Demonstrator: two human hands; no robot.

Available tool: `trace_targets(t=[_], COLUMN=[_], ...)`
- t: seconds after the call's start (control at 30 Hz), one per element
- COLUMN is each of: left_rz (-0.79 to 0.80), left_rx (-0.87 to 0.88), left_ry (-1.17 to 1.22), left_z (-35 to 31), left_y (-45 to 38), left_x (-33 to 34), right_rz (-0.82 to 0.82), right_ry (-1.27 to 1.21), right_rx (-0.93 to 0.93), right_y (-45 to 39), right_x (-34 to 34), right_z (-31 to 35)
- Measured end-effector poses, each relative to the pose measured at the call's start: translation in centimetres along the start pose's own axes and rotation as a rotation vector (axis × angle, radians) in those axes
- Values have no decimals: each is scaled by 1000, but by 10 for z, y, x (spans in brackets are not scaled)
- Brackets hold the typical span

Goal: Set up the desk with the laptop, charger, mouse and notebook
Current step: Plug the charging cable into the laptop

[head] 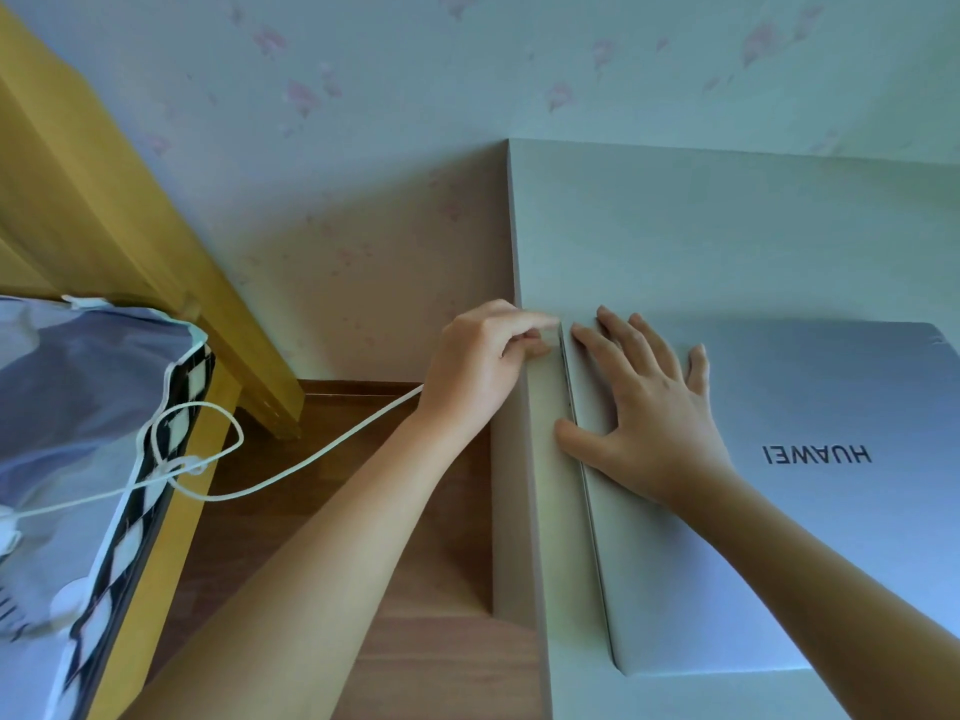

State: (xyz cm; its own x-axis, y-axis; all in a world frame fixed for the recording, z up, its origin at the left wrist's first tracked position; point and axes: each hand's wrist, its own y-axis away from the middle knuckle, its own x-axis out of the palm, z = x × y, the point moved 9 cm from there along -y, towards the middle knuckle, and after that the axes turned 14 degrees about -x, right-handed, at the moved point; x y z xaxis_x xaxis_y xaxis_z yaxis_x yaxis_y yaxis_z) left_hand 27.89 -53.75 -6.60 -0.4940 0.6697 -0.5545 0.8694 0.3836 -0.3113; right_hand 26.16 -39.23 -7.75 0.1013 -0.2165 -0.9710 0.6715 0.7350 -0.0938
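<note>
A silver laptop point(810, 537) lies shut on the white desk point(701, 231), its logo upside down to me. My right hand point(644, 407) rests flat on the lid near its left edge, fingers spread. My left hand point(488, 361) pinches the plug end of a white charger cable point(291, 470) against the laptop's left side, near the far corner. The plug itself is hidden by my fingers. The cable droops over the floor and runs back to the bed at the left, where it loops and ends at a white charger block point(8, 532).
A bed with a blue and checked cover point(78, 433) and yellow wooden frame point(156, 537) stands at the left. Brown wooden floor point(415, 563) lies between bed and desk. The flowered wall point(415, 122) rises behind the desk.
</note>
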Motion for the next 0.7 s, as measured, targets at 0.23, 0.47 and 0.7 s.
trace_targets(t=[0.23,0.47,0.7], left_rz=[-89,-59,-50], left_rx=[199,192,193], left_ry=[-155,-165,-159], left_z=[-20,-18,-17], left_y=[8,7,3], left_x=[-4,0,4], right_rz=[12,48,49], right_ry=[-1,18,29], right_rx=[8,-1,-4], right_y=[0,0,-1], right_x=[1,3,4], right_z=[2,4,3])
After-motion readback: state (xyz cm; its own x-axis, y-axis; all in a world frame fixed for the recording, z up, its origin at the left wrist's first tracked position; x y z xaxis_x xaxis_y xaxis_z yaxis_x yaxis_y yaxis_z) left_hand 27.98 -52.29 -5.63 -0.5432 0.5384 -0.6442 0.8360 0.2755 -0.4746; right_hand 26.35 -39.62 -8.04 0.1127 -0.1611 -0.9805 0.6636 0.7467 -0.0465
